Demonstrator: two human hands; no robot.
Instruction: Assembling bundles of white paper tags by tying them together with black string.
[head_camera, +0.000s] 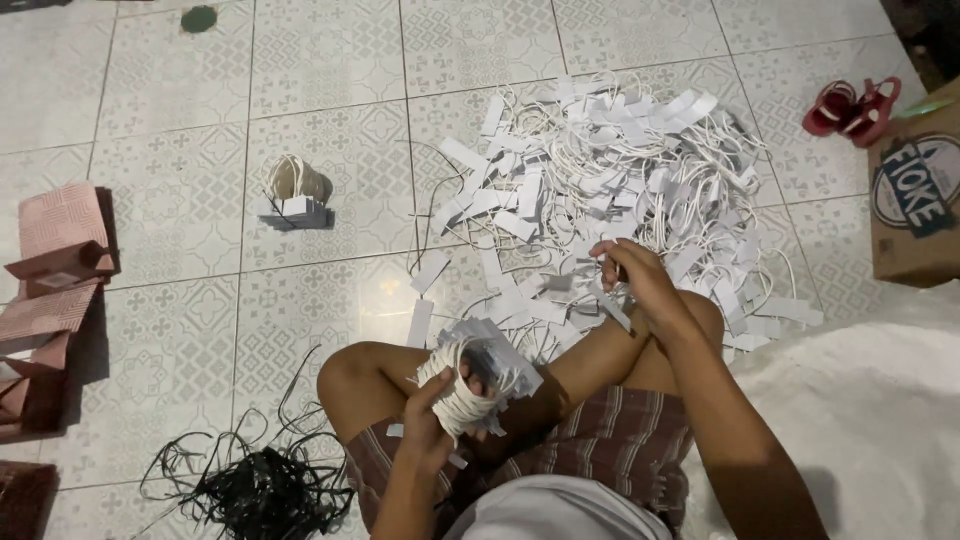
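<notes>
Near left: tangle of thin black cords (250, 490), glossy, loose on the patterned floor tile (180, 240). Near centre: left hand (440, 405), fingers wrapped tight about a bundle of white paper tags (478, 372), their white string loops bunched over the fist, held above the knee. Centre right: right hand (640, 280), arm stretched forward, fingertips pinched on one tag at the near edge of the loose tag heap (610, 180); flat rectangular slips, looped strings. Mid left: small finished tag bunch (293, 195), standing. Far right: red sandals (852, 108), cardboard box (915, 195).
</notes>
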